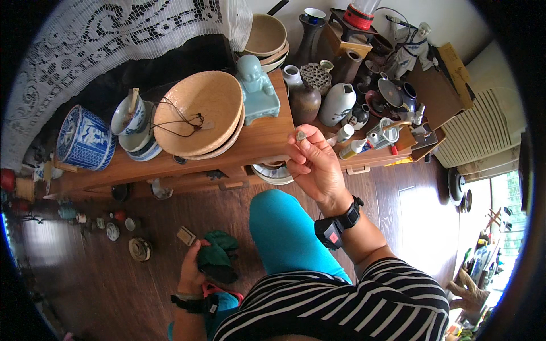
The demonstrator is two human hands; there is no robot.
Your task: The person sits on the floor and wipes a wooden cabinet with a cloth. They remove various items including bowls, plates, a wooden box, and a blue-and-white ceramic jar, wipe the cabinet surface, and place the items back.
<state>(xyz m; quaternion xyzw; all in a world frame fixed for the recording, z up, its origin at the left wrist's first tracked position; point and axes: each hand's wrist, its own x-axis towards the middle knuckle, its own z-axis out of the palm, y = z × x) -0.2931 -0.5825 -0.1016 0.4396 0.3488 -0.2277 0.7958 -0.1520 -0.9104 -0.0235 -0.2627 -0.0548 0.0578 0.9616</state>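
Between the thumb and fingers of my right hand (315, 164) is a small greyish piece (301, 135), raised over the front edge of the wooden cabinet (268, 143). Low at the left, my left hand (193, 266) grips a dark green cloth item (215, 253), perhaps a glove. A small tan rectangular object (186, 235) shows just above that hand; whether it is held or lies on the floor I cannot tell. Left of my right hand stand a large cream bowl (200, 106) with a dark cord (187, 123) in it and a pale green ceramic figurine (256, 85).
Blue-and-white pots (86, 138) stand at the cabinet's left end. Vases (338, 104), a white squeeze bottle (353, 149) and a wire-handled basket (385, 134) crowd the right. Small ceramics and a round lidded piece (140, 249) sit on the floor at left.
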